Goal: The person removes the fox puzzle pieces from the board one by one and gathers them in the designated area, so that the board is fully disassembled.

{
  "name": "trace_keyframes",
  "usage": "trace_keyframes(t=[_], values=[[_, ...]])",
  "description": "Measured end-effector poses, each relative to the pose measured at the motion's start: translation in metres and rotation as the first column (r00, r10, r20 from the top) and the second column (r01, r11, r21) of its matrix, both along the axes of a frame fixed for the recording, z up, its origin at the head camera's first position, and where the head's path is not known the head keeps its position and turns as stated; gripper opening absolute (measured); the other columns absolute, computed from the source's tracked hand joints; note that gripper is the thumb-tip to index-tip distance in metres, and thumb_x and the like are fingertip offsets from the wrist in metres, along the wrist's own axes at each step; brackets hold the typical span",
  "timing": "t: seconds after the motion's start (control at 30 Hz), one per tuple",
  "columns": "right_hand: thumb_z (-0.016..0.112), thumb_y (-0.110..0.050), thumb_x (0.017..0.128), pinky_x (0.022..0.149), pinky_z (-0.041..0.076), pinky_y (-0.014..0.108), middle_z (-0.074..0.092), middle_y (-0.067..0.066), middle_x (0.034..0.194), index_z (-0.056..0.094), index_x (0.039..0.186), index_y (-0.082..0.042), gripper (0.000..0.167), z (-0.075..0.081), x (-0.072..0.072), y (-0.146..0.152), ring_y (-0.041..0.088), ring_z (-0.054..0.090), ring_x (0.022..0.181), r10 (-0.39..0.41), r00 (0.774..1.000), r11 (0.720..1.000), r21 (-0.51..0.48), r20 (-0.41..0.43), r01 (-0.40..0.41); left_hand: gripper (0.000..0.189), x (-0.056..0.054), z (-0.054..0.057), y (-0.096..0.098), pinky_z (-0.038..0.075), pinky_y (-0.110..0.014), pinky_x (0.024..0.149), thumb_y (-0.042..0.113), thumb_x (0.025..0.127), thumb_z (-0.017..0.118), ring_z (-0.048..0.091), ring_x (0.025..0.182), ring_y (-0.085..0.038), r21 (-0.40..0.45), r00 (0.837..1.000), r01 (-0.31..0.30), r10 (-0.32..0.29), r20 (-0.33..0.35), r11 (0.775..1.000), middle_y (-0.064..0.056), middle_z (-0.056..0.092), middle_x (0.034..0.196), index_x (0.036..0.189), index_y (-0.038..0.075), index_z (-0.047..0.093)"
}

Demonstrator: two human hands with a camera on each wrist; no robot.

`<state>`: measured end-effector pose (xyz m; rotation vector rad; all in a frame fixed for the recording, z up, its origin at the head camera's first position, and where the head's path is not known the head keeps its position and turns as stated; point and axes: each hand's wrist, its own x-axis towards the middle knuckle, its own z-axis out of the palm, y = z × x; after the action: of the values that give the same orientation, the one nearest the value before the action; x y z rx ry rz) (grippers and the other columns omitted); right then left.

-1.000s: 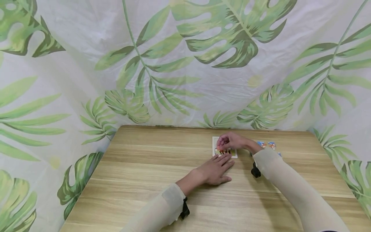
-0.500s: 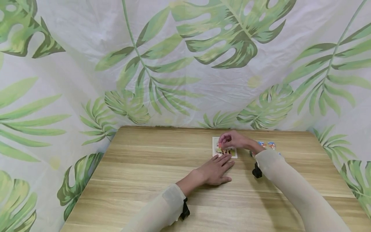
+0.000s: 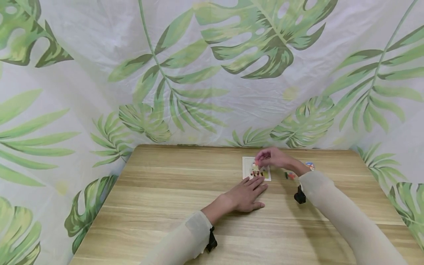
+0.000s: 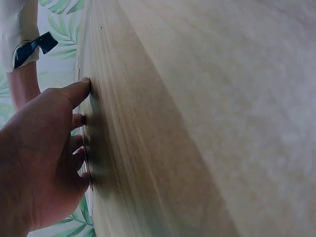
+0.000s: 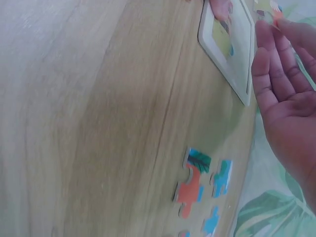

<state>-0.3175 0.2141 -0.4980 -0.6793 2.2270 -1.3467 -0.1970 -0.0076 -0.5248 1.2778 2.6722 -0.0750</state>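
Observation:
A white-framed jigsaw puzzle board lies near the far edge of the wooden table. My left hand lies with its fingers extended, the fingertips resting on the board's near edge. Just above the board, my right hand pinches a jigsaw piece between thumb and fingertips; it shows orange and pale yellow. Part of the board's picture is hidden behind the hands. An orange jigsaw piece with a dark green corner lies on the table right of the board.
Blue jigsaw pieces lie beside the orange one, partly covered by the right wrist in the head view. Behind the table hangs a leaf-patterned cloth.
My right hand has moved to the right and slightly away from me, taking the jigsaw piece along. The right wrist now covers more of the loose pieces. My left hand has stayed put.

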Motion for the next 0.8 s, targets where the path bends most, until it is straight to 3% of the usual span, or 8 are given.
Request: trace_keyframes(t=[0.3, 0.5, 0.67, 0.8], values=[[0.071, -0.005, 0.100, 0.088, 0.061, 0.049, 0.075, 0.018, 0.105, 0.073, 0.117, 0.003, 0.019, 0.007, 0.007, 0.013, 0.031, 0.073, 0.095, -0.022, 0.999, 0.999, 0.036, -0.033, 0.023, 0.074, 0.001, 0.003, -0.001, 0.018, -0.045, 0.132, 0.058, 0.112, 0.038, 0.008, 0.165, -0.022, 0.009, 1.000, -0.001, 0.000, 0.025, 1.000, -0.008, 0.010, 0.179, 0.171, 0.018, 0.021], [0.073, -0.007, 0.099, 0.086, 0.061, 0.043, 0.076, 0.016, 0.104, 0.074, 0.116, 0.003, 0.019, 0.012, 0.014, 0.027, 0.026, 0.073, 0.095, -0.039, 0.997, 0.998, 0.053, -0.069, 0.043, 0.073, 0.001, 0.002, 0.000, 0.018, -0.044, 0.132, 0.057, 0.112, 0.039, 0.008, 0.165, -0.023, 0.015, 1.000, 0.003, -0.004, 0.030, 1.000, -0.008, 0.011, 0.179, 0.171, 0.018, 0.022], [0.071, -0.007, 0.101, 0.089, 0.061, 0.049, 0.076, 0.014, 0.105, 0.073, 0.118, 0.004, 0.020, 0.013, 0.018, 0.039, 0.024, 0.072, 0.096, -0.061, 0.997, 0.996, 0.061, -0.045, 0.064, 0.074, 0.000, 0.001, -0.001, 0.017, -0.044, 0.132, 0.058, 0.111, 0.039, 0.008, 0.165, -0.023, 0.024, 0.999, -0.002, 0.001, 0.037, 1.000, -0.008, 0.011, 0.179, 0.171, 0.018, 0.022], [0.069, -0.008, 0.102, 0.089, 0.062, 0.047, 0.076, 0.014, 0.106, 0.072, 0.119, 0.005, 0.022, 0.014, 0.023, 0.049, 0.026, 0.074, 0.096, -0.052, 0.998, 0.996, 0.072, -0.044, 0.056, 0.074, 0.000, 0.001, 0.000, 0.017, -0.044, 0.132, 0.058, 0.111, 0.039, 0.008, 0.165, -0.023, 0.028, 0.999, -0.003, 0.002, 0.039, 1.000, -0.008, 0.010, 0.179, 0.171, 0.017, 0.022]])
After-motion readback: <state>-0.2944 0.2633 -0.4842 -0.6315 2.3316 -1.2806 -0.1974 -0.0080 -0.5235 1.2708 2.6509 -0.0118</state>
